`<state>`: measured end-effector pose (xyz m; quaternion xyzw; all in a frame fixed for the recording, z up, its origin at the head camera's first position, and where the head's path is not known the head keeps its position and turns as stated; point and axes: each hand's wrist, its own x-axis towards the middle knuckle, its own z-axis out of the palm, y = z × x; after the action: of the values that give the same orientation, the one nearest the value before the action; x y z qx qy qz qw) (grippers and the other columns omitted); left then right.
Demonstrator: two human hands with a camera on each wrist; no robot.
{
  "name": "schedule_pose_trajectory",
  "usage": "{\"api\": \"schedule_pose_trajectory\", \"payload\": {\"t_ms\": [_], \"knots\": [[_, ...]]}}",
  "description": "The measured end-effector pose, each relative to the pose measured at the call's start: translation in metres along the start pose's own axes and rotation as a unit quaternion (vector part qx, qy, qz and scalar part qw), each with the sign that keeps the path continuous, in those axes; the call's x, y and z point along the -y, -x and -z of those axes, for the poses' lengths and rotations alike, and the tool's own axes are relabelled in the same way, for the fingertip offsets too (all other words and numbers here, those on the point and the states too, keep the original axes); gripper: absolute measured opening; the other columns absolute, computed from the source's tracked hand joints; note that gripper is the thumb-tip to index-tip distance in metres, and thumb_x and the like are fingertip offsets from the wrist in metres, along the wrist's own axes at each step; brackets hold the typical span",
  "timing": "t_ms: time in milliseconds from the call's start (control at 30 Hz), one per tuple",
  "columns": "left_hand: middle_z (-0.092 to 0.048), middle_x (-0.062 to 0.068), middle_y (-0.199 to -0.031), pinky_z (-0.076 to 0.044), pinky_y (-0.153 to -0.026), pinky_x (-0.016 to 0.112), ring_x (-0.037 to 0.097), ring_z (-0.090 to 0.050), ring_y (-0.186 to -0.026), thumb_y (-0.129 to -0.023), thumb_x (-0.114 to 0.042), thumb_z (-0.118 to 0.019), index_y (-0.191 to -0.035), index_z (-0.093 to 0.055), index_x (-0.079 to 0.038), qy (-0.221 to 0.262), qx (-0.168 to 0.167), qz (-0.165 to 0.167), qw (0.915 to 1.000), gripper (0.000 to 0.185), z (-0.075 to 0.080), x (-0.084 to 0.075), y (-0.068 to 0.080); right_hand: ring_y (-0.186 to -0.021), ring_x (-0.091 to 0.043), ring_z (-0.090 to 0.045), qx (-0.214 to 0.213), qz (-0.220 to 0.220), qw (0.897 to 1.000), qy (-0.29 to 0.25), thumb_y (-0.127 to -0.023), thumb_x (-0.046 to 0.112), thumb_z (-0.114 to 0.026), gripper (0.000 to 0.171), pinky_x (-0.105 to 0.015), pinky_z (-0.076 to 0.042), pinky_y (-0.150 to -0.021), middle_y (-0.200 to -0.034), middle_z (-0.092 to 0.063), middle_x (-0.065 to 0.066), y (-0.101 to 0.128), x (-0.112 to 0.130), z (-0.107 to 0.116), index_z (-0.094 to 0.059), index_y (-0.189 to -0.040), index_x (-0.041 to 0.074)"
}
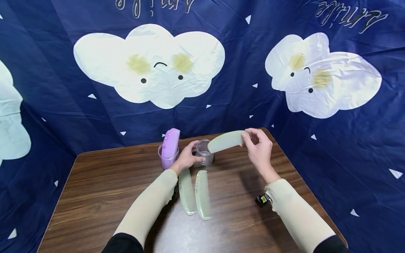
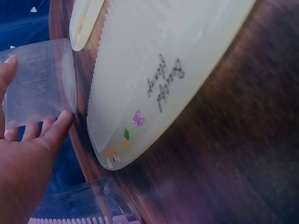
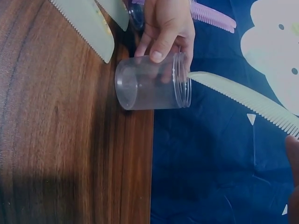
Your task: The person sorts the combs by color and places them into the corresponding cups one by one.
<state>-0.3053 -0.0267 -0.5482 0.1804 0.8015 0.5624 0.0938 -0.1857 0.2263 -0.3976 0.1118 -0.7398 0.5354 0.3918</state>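
1. A person's left hand (image 1: 186,159) curls round a clear plastic jar (image 1: 204,152) that stands upright on a dark wooden table (image 1: 104,186), thumb on one side of the wall and fingers on the other.
2. The right hand (image 1: 260,149) pinches one end of a pale green comb (image 1: 226,140) between thumb and fingertips. The comb is held in the air, its far tip at the jar's open mouth; the right wrist view shows that tip level with the threaded rim.
3. Just left of the jar stands a second clear cup (image 1: 167,158) with a purple comb (image 1: 171,142) upright in it, close by the left hand.
4. Two more green combs (image 1: 195,191) lie flat side by side on the table just in front of the left wrist. Whether they touch each other cannot be told.
5. Both jars stand near the table's back edge, close to the blue cloud-print backdrop (image 1: 148,66). Open wood stretches to the left and toward the near edge.
6. A small black device (image 1: 262,199) sits on the right wrist, above the table's right side.
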Motion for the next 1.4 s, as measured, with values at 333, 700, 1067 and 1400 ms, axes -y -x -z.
{"api": "schedule_pose_trajectory", "payload": {"t_ms": [333,700,1067,1400], "knots": [[-0.058,0.018,-0.142,-0.043,-0.115,0.051,0.039,-0.054,-0.134,-0.078,-0.004,-0.088,-0.151,-0.045,-0.008,-0.002,-0.002,0.006,1.0,0.084,0.0,-0.001,0.0,-0.07,-0.032,-0.071,0.022,-0.006,0.999,0.025,-0.089,-0.011,-0.072,0.016,-0.027,-0.061,-0.057,-0.092,-0.066,-0.027,-0.009,-0.006,-0.008,-0.074,-0.105,-0.012],[-0.057,0.021,-0.141,-0.048,-0.11,0.051,0.041,-0.056,-0.131,-0.078,-0.012,-0.09,-0.152,-0.044,-0.006,-0.015,-0.002,-0.022,0.9996,0.087,0.002,0.004,0.001,-0.06,-0.034,-0.069,0.037,-0.037,0.998,0.04,-0.089,-0.006,-0.075,0.014,-0.011,-0.053,-0.053,-0.089,-0.068,-0.026,-0.016,-0.029,-0.023,-0.076,-0.102,-0.009],[-0.056,0.02,-0.145,-0.042,-0.116,0.052,0.04,-0.053,-0.136,-0.078,-0.006,-0.089,-0.152,-0.044,-0.007,0.006,-0.001,0.004,1.0,0.086,0.001,0.004,-0.001,-0.064,-0.003,-0.07,0.069,-0.05,0.993,0.076,-0.088,0.01,-0.082,0.014,-0.013,-0.055,-0.056,-0.088,-0.079,-0.012,-0.027,-0.054,-0.034,-0.081,-0.101,0.005],[-0.054,0.023,-0.147,-0.043,-0.115,0.054,0.041,-0.053,-0.135,-0.078,-0.005,-0.089,-0.152,-0.044,-0.007,0.013,0.006,0.005,0.9999,0.087,0.003,0.005,-0.002,-0.056,-0.017,-0.071,0.106,-0.087,0.987,0.084,-0.088,0.007,-0.08,0.012,-0.016,-0.055,-0.051,-0.085,-0.078,-0.014,-0.039,-0.06,-0.042,-0.079,-0.098,0.001]]}}
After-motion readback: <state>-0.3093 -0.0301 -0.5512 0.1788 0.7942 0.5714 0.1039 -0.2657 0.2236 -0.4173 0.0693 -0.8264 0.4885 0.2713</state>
